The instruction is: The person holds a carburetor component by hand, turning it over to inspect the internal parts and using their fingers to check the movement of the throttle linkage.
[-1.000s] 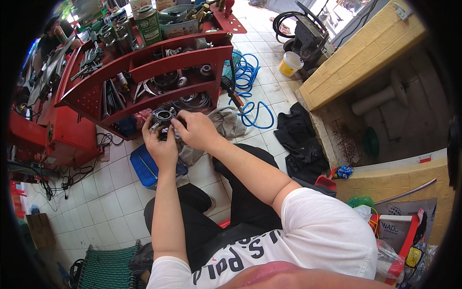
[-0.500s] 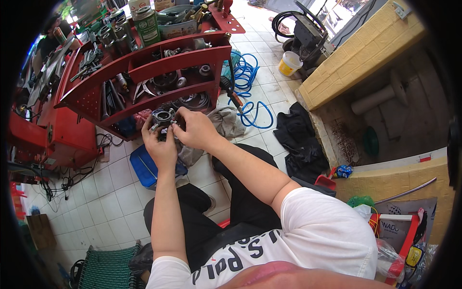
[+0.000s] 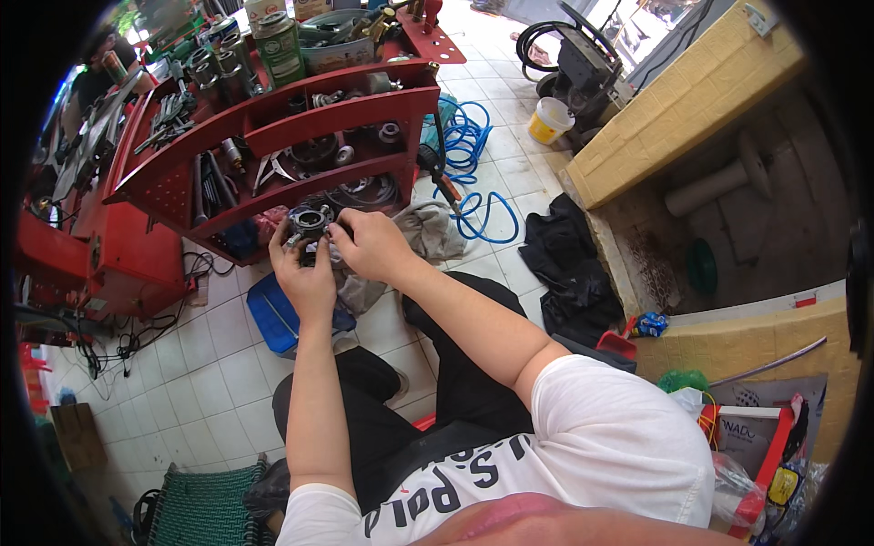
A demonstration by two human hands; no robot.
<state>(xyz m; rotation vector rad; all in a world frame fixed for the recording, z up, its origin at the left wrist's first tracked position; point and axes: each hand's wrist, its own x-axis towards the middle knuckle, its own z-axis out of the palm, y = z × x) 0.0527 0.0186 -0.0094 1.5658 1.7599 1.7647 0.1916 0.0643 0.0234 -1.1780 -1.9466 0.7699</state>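
Note:
A dark metal part with a round bore [image 3: 311, 221], which looks like a carburetor, is held up in front of the red cart. My left hand [image 3: 305, 280] grips it from below and from its left side, fingers closed round it. At its right edge, my right hand [image 3: 371, 246] is bent in with thumb and fingertips pinched together against the part. Whether those fingertips pinch something small there is too fine to see. Beneath my hands a blue plastic tray [image 3: 273, 316] lies on the tiles, beside a grey rag [image 3: 428, 229].
Ahead stands the red tool cart [image 3: 264, 214], loaded with tools, cans and metal parts. A coiled blue hose [image 3: 467, 146] and black cloth [image 3: 569, 268] lie to the right on the floor. Beyond are a white and yellow bucket [image 3: 550, 121] and a tiled ledge [image 3: 674, 109].
My right hand has shifted slightly to the right and down, its fingers drawing back a little along the part's edge. The left hand and the part stay nearly still.

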